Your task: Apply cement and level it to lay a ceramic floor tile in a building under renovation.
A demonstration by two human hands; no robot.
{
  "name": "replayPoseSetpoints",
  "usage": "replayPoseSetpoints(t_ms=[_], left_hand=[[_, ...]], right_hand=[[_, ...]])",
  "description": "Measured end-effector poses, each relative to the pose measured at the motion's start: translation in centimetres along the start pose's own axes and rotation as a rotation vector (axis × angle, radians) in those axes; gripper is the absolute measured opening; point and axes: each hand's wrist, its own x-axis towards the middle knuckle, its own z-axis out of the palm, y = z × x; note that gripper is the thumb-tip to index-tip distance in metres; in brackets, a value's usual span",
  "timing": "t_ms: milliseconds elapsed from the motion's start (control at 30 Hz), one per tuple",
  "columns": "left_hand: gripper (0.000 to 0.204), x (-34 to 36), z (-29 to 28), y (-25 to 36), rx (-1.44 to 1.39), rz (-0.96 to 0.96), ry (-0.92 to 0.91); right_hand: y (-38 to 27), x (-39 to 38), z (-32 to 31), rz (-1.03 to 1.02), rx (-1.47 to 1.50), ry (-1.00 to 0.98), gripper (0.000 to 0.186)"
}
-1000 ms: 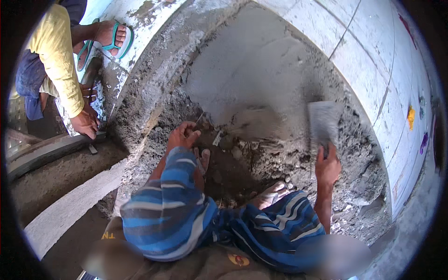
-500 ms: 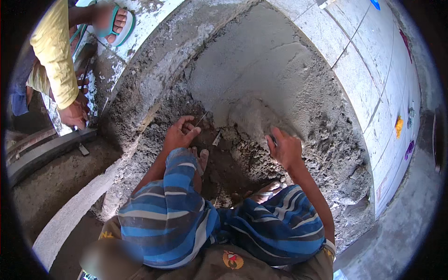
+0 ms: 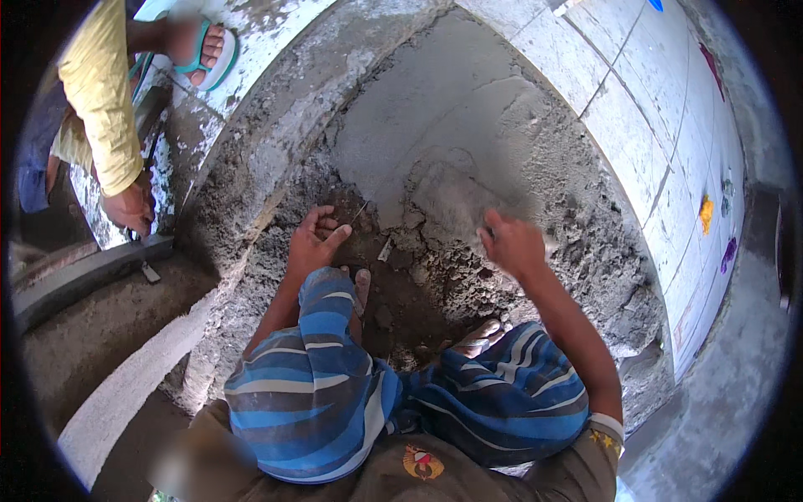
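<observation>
Watching remotely, I see yellow sleeve (image 3: 104,125) and grey ledge (image 3: 84,280) crowding left, white tiles (image 3: 636,117) right; left hand (image 3: 315,238) spreads loosely; right hand (image 3: 514,244) curls around blurred trowel (image 3: 473,199), blade ahead over wet cement (image 3: 422,100).

Floor of white tiles (image 3: 627,117) and rough grey concrete (image 3: 297,109), under pale light.
The tiles on the right are large, with thin dark joints; a smooth grey floor (image 3: 711,402) lies beyond them. At upper left, a white floor (image 3: 266,29) carries dark stains and worn places. At lower left, a brown hollow (image 3: 109,305) runs between a grey ledge (image 3: 88,278) and a pale strip (image 3: 125,389). The light is strong on the white tiles, while the lower left corner lies in shadow.
</observation>
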Motion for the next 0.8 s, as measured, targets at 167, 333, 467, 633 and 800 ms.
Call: replayPoseSetpoints(t_ms=[167,333,467,633,800], left_hand=[[0.055,0.3,0.8,-0.1,0.020,0.000,-0.020],[0.055,0.3,0.4,0.2,-0.022,0.030,-0.079],[0.053,-1.1,-1.4,-1.4,0.028,0.016,-0.054],[0.054,-0.6,-0.3,-0.2,0.014,-0.012,-0.089],[0.054,0.8,0.2,1.8,-0.018,0.017,-0.053]], right_hand=[[4.2,5.5,-1.7,0.062,-0.116,0.137,0.029],[7.4,6.1,-1.7,0.126,0.048,0.280,0.033],[-0.1,-1.5,0.5,-0.223,0.170,0.277,0.027],[0.8,-0.9,2.7,-0.312,-0.135,0.274,0.025],[1.5,3.7,0.4,-0.204,-0.049,0.337,0.022]])
